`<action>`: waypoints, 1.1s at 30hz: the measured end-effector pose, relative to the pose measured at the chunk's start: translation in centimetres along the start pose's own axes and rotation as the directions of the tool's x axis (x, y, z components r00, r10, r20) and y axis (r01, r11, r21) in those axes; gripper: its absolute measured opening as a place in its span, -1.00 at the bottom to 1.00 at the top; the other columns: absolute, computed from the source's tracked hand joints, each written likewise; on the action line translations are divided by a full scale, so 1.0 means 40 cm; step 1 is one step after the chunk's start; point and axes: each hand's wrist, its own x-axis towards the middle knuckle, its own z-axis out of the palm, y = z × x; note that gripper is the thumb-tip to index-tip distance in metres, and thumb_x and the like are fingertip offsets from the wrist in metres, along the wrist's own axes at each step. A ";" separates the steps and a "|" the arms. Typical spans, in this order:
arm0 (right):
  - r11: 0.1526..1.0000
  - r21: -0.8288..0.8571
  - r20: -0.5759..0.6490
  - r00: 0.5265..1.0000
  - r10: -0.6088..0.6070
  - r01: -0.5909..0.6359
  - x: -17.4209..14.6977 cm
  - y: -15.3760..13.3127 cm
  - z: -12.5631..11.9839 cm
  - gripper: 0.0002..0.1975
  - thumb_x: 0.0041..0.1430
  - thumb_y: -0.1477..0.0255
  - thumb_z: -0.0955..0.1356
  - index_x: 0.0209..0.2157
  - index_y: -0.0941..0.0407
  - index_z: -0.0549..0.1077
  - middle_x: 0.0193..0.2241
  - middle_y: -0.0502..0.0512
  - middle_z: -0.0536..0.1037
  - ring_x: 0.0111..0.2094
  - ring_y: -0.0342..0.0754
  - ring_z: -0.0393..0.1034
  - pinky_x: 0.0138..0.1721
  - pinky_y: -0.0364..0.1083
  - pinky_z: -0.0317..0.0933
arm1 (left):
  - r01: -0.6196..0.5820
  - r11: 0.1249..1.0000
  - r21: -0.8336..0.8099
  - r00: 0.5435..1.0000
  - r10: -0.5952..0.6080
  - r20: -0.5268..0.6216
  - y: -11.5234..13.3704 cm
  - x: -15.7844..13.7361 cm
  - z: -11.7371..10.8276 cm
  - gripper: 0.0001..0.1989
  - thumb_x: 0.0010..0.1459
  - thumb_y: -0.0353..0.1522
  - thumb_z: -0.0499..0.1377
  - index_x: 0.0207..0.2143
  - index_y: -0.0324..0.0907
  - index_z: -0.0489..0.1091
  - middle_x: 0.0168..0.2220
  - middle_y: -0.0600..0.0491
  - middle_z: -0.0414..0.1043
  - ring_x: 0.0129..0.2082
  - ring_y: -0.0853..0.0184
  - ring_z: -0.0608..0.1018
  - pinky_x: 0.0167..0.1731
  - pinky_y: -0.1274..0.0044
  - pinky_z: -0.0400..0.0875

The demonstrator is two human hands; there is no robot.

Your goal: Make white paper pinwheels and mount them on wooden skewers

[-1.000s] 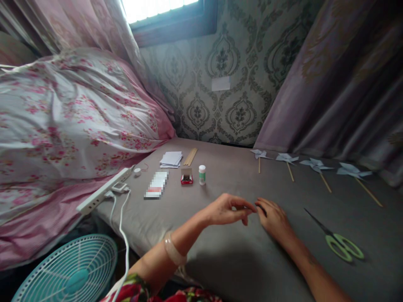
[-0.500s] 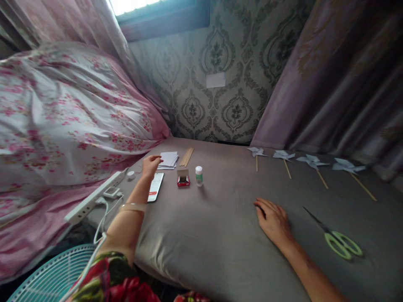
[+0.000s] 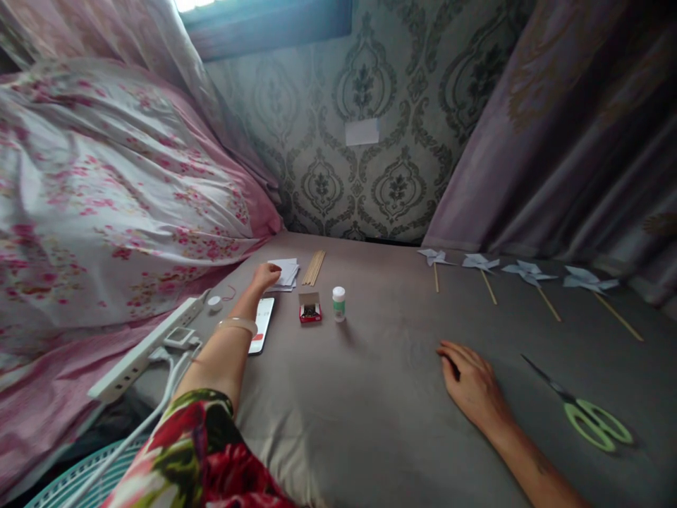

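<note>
Viewing from afar through the head camera, I have the two hands well apart over the grey surface (image 3: 381, 395). Left hand (image 3: 266, 276) is out near the far left corner, fingers bent at the stack of white paper (image 3: 288, 274), covering part of it; I can't tell if the fingertips pinch a sheet. Right hand (image 3: 470, 377) rests on the surface nearer the near edge, fingers loosely curled, gap between thumb and fingers.

Paper stack sits by the far left corner, sheets slightly fanned. Wooden sticks (image 3: 314, 268) lie just beside it, roughly in line with the left edge. Phone (image 3: 266, 321) lies closer to the near edge, partly hidden by the left forearm. Open red box (image 3: 310, 310) with small dark contents sits next, then an upright white-capped bottle (image 3: 339, 305).

Along the far edge, toward the far right corner, I count four pinwheels (image 3: 529, 272), paper heads toward that edge, sticks toward the near one. Green-handled scissors (image 3: 571, 409) lie right of the right hand, tips toward the far edge, handles toward the near right corner. Power strip (image 3: 148, 353) runs along the left edge, charger plugged in.
</note>
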 end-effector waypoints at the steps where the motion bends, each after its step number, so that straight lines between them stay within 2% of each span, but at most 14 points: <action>1: 1.000 0.002 0.001 1.000 0.005 -0.005 0.000 -0.002 -0.001 -0.70 0.18 0.43 0.17 -0.25 0.13 0.50 -0.13 0.21 0.56 -0.09 0.07 0.43 -0.06 0.09 0.28 | 0.004 0.999 0.037 1.000 -0.005 0.013 0.001 0.007 0.005 -0.77 -0.22 -0.43 0.15 -0.45 -0.23 0.55 -0.37 -0.07 0.59 -0.23 0.13 0.58 -0.22 0.49 0.42; 6: 1.000 0.018 0.005 1.000 0.015 -0.016 0.000 -0.007 -0.004 -0.71 0.17 0.43 0.16 -0.25 0.12 0.49 -0.13 0.21 0.56 -0.08 0.08 0.42 -0.04 0.11 0.28 | 0.023 0.979 0.202 0.998 -0.036 0.058 0.005 0.038 0.022 -0.76 -0.22 -0.44 0.18 -0.41 -0.24 0.55 -0.34 -0.10 0.59 -0.20 0.10 0.57 -0.19 0.47 0.38; 11: 1.000 0.007 0.010 1.000 0.003 -0.004 0.000 -0.004 -0.003 -0.71 0.18 0.43 0.17 -0.24 0.13 0.49 -0.13 0.21 0.56 -0.08 0.09 0.42 -0.04 0.11 0.28 | 0.034 0.941 0.336 0.995 -0.065 0.080 0.011 0.068 0.025 -0.84 -0.16 -0.35 0.22 -0.49 -0.25 0.52 -0.34 -0.17 0.58 -0.18 0.04 0.56 -0.23 0.46 0.37; 15: 1.000 -0.003 0.004 1.000 -0.008 0.008 0.000 -0.003 0.000 -0.72 0.18 0.43 0.17 -0.23 0.13 0.48 -0.13 0.20 0.56 -0.09 0.09 0.42 -0.05 0.09 0.28 | 0.062 0.908 0.415 0.993 -0.099 0.069 0.017 0.082 0.028 -0.71 -0.12 -0.20 0.26 -0.45 -0.26 0.51 -0.29 -0.27 0.56 -0.15 -0.01 0.55 -0.24 0.44 0.38; 19: 1.000 -0.001 0.002 1.000 -0.007 0.007 0.000 -0.005 -0.001 -0.72 0.17 0.43 0.17 -0.24 0.12 0.48 -0.14 0.19 0.57 -0.09 0.09 0.42 -0.06 0.09 0.29 | 0.103 0.883 0.458 0.989 -0.140 0.048 0.029 0.085 0.038 -0.52 -0.11 -0.08 0.25 -0.27 -0.30 0.51 -0.13 -0.36 0.51 -0.06 -0.09 0.52 -0.22 0.38 0.39; 23: 1.000 0.001 0.009 1.000 0.006 -0.006 -0.001 -0.007 -0.002 -0.72 0.17 0.44 0.17 -0.24 0.11 0.48 -0.13 0.19 0.56 -0.08 0.09 0.42 -0.05 0.10 0.29 | 0.140 0.867 0.478 0.985 -0.171 0.022 0.042 0.078 0.049 -0.38 -0.12 -0.05 0.26 -0.12 -0.35 0.47 0.00 -0.40 0.43 0.01 -0.15 0.46 -0.17 0.32 0.39; 33: 1.000 0.009 0.012 1.000 0.011 -0.011 -0.003 -0.006 0.001 -0.71 0.17 0.43 0.17 -0.23 0.11 0.49 -0.12 0.21 0.56 -0.07 0.09 0.42 -0.02 0.12 0.28 | 0.144 0.857 0.495 0.985 -0.170 0.009 0.046 0.064 0.047 -0.31 -0.17 -0.03 0.30 -0.08 -0.34 0.46 0.03 -0.37 0.40 0.05 -0.14 0.43 -0.14 0.32 0.42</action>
